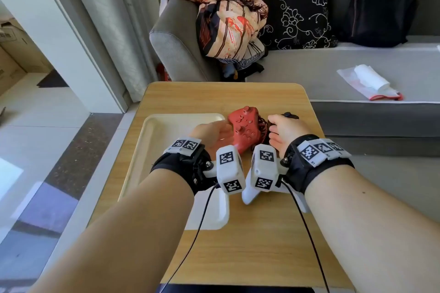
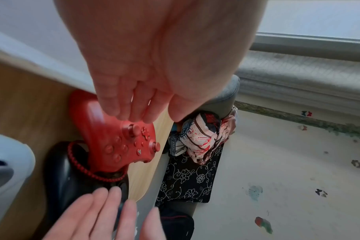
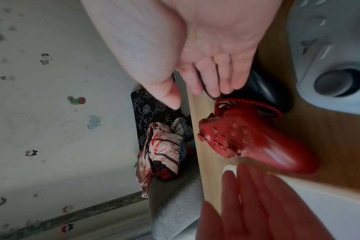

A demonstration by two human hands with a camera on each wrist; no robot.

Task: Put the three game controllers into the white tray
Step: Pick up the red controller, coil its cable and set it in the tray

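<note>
Grey sofa cushions [image 1: 333, 71] and a black pillow with white flower scrolls [image 1: 295, 0] lie behind the light wooden surface [image 1: 250, 250] where the work goes on. On its left part sits the shallow white plastic tray [image 1: 152, 131], with nothing visibly lying in it. Just beside the tray's right rim lies the glossy red game controller [image 1: 245, 126], face up, with a red braided cord [image 2: 86, 172] looped at its far side. Touching it on the right is the black game controller [image 3: 263, 87], mostly hidden from the head view. A white game controller [image 1: 250, 188] lies nearer the person, partly under the wrist cameras.

Left hand [image 1: 212, 135] reaches with fingers nearly straight and relaxed, palm turned toward the red controller; its fingertips [image 2: 121, 112] are at that controller's grip, gripping nothing. Right hand [image 1: 285, 131] comes down over the black controller with loosely bent fingers [image 3: 224, 81] lying on its shell; no closed hold shows.
</note>
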